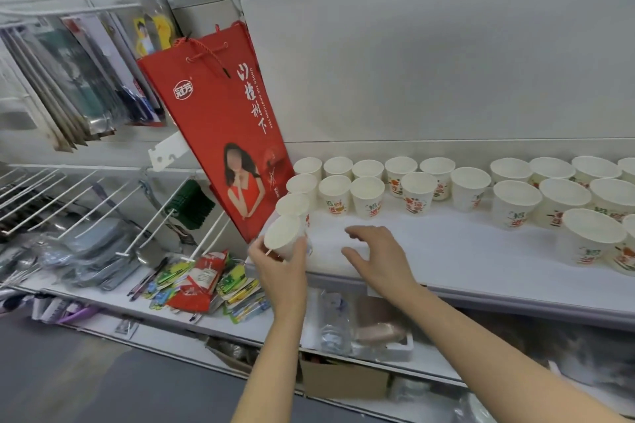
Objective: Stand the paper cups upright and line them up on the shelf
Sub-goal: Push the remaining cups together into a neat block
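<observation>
White paper cups [367, 196] stand upright in rows on the flat white shelf [464, 251]. At its left end, the left hand [280, 259] wraps around one tilted white paper cup [283, 239]. The right hand [379, 259] hovers just above the shelf, fingers spread wide and holding nothing.

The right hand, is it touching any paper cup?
Apart. The head view shows the right hand hovering open over bare shelf, a clear gap from every cup.
</observation>
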A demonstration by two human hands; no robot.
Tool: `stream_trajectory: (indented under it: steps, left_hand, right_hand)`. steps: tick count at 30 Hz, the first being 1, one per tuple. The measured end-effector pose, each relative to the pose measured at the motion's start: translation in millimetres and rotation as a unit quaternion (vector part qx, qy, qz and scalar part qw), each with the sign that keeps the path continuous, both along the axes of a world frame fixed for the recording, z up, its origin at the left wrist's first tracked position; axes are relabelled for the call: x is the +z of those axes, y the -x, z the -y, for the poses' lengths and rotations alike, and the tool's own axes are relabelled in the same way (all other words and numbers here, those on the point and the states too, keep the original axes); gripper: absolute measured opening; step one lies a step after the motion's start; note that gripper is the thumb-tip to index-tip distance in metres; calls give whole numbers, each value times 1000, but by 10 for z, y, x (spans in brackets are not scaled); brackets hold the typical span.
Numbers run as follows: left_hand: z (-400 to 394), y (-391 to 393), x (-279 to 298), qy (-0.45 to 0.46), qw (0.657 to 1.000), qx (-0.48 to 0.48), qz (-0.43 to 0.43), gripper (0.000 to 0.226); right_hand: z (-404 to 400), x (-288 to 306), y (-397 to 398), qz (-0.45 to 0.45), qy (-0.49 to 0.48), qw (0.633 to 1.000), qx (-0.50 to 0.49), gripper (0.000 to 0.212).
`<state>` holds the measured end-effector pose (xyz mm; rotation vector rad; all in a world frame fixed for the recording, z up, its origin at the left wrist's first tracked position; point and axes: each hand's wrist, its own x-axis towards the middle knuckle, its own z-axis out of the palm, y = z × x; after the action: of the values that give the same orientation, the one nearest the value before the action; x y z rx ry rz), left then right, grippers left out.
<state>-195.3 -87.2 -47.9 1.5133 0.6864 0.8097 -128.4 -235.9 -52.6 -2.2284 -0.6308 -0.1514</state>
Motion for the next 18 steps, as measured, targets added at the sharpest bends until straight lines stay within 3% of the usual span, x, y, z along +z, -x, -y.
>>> stream_trajectory:
  steps: [4,7,13,18]
  left_hand:
    - [-343,246,11,103,993,2,59,31]
    - [-558,368,2,153,985,4,77,28]
    - [-856,509,-99,201,976,-8,87,39]
    - [-880,482,-97,162,984,-37,63,43]
  right_hand:
    - [-644,71,-196,-72,-59,996,2,80]
    - [-1090,51,-267,-86,-78,992,-48,91]
    - [-1608,-66,-297,-91,-80,975,-188,88]
    - [-1682,-131,-372,-76,-73,971,-214,70]
